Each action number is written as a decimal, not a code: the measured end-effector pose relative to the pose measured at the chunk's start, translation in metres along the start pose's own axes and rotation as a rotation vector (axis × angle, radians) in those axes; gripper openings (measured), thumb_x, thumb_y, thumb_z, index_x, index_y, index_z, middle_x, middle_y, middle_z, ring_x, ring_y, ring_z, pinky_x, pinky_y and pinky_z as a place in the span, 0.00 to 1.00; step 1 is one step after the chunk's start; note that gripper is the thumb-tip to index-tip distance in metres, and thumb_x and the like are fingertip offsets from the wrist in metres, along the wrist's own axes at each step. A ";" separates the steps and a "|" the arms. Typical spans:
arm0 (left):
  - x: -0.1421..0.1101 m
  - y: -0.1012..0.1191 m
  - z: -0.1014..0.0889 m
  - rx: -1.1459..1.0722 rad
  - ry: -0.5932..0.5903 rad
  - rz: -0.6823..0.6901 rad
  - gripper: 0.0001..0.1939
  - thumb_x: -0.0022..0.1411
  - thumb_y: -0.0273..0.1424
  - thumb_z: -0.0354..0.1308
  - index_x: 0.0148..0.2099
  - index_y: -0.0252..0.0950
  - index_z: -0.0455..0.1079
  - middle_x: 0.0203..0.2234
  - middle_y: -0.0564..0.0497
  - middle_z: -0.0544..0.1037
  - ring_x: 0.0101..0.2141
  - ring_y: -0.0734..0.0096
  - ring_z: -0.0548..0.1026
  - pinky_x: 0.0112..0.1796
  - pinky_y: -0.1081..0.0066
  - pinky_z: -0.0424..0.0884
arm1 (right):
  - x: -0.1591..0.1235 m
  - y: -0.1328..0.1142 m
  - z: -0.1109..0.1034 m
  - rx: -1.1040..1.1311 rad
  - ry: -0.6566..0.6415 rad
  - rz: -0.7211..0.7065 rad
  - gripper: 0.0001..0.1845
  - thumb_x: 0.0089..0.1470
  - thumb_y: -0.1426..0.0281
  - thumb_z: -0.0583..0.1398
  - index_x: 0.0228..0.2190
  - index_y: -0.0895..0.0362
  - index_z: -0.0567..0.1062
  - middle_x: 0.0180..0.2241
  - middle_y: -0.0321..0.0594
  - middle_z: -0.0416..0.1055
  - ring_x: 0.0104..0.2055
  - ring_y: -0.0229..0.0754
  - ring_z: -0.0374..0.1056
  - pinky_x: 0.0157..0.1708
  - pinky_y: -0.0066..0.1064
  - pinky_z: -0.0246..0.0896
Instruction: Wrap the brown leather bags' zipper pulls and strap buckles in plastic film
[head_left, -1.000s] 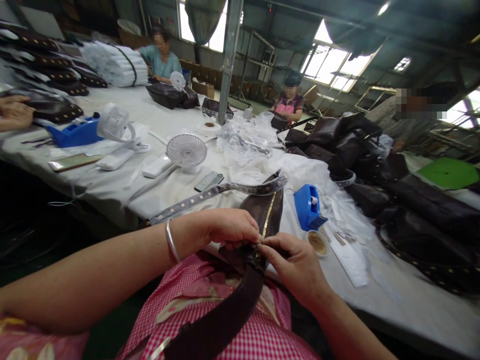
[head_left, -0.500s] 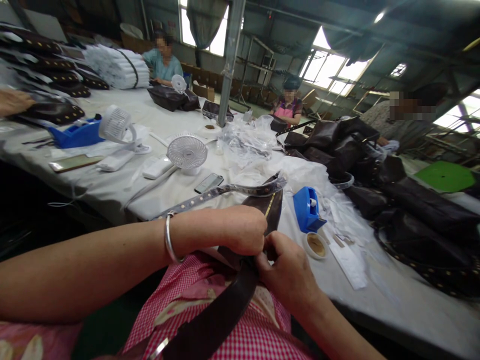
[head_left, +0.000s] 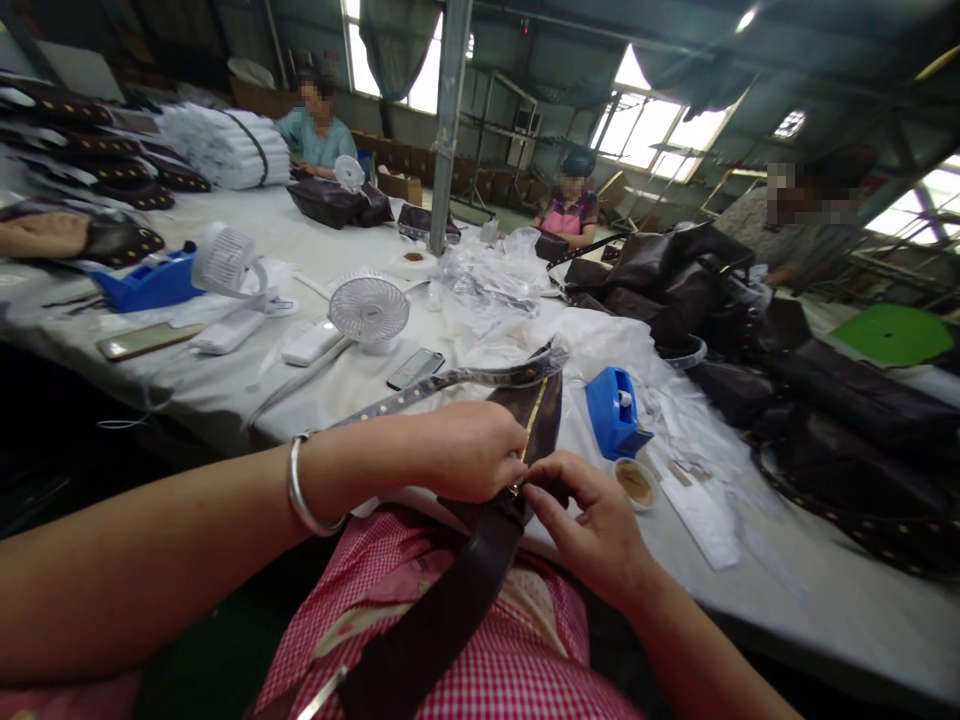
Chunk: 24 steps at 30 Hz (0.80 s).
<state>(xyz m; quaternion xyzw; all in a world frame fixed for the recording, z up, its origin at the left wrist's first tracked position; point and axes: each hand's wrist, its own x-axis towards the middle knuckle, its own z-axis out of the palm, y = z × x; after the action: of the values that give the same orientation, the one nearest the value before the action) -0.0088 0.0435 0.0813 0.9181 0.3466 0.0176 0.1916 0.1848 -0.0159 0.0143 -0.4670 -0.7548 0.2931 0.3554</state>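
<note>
A dark brown leather bag [head_left: 546, 412] with a gold zipper [head_left: 535, 420] lies at the table edge in front of me. Its wide dark strap [head_left: 457, 600] runs down over my lap. My left hand [head_left: 472, 450], with a silver bangle on the wrist, is closed in a pinch at the near end of the zipper. My right hand [head_left: 592, 515] pinches the bag at the same spot from the right, thumb and forefinger meeting near a small gold metal part [head_left: 516, 488]. The fingers partly cover this part. A studded strap [head_left: 405, 395] wrapped in plastic lies behind my left hand.
A blue tape dispenser [head_left: 611, 410] and a round dish [head_left: 634, 484] stand to the right. Dark bags [head_left: 825, 430] are piled beyond. A white fan [head_left: 369, 308], a phone [head_left: 416, 368] and another blue dispenser [head_left: 146, 280] are on the table. Co-workers sit around it.
My hands have shifted slightly, and the gold part between them now shows. My right fingers have opened out a little. At the far left, another person's hand has moved lower on a dark bag.
</note>
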 end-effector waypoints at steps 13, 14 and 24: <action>0.022 0.002 -0.010 -0.102 -0.178 -0.080 0.12 0.60 0.30 0.54 0.37 0.34 0.80 0.28 0.48 0.80 0.26 0.70 0.68 0.27 0.72 0.59 | -0.007 -0.012 0.005 -0.086 0.106 -0.185 0.05 0.60 0.76 0.59 0.34 0.57 0.75 0.32 0.38 0.69 0.32 0.38 0.66 0.32 0.30 0.61; 0.022 0.002 -0.010 -0.104 -0.185 -0.077 0.12 0.60 0.30 0.54 0.37 0.34 0.80 0.28 0.48 0.80 0.26 0.70 0.68 0.27 0.72 0.59 | -0.008 -0.012 0.006 -0.080 0.095 -0.190 0.05 0.60 0.77 0.58 0.35 0.57 0.75 0.33 0.39 0.69 0.33 0.38 0.67 0.32 0.31 0.61; 0.020 0.009 -0.015 -0.069 -0.205 -0.042 0.13 0.61 0.29 0.55 0.39 0.32 0.80 0.28 0.49 0.81 0.25 0.73 0.69 0.25 0.74 0.60 | -0.018 -0.004 0.010 -0.166 0.127 -0.095 0.04 0.60 0.73 0.60 0.35 0.56 0.76 0.29 0.37 0.72 0.29 0.39 0.67 0.30 0.30 0.59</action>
<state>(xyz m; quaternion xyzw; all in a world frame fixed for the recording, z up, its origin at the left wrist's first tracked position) 0.0097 0.0558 0.0968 0.9006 0.3434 -0.0683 0.2577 0.1800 -0.0350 0.0068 -0.4763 -0.7736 0.1821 0.3762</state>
